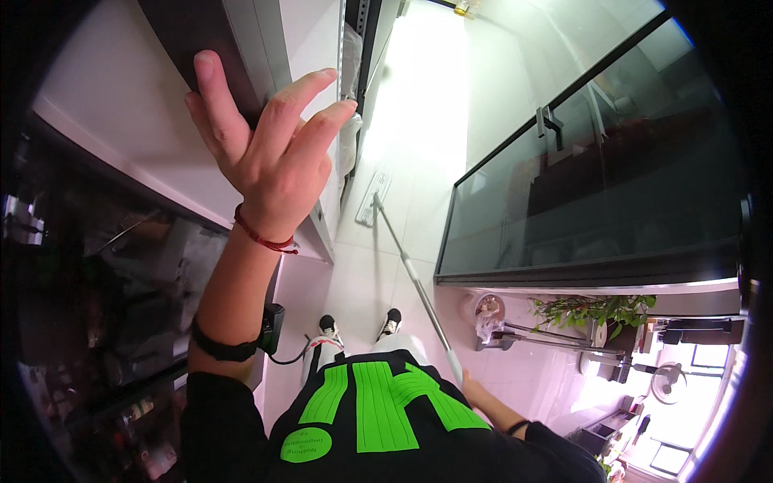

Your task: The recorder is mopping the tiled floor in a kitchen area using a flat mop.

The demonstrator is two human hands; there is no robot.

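Observation:
My left hand (pixel 272 139) is raised at the upper left, its fingers spread beside the dark edge of a cabinet or door panel (pixel 193 54); whether it touches the panel is unclear. A red cord bracelet circles that wrist. Low on the right, my right hand (pixel 472 389) grips the pale handle end of a flat mop (pixel 416 281). The mop's pole slants forward to its flat rectangular head (pixel 373 198), which lies on the light tiled floor (pixel 356 275) ahead of my feet.
A dark-framed glass door (pixel 580 181) with a metal handle (pixel 549 127) stands on the right. Below it are a waste bin (pixel 488 308) with a plastic liner, a long-handled dustpan (pixel 498 341), a green trailing plant (pixel 595 311) and a fan (pixel 668 383). Plastic-covered items (pixel 348 139) line the left side.

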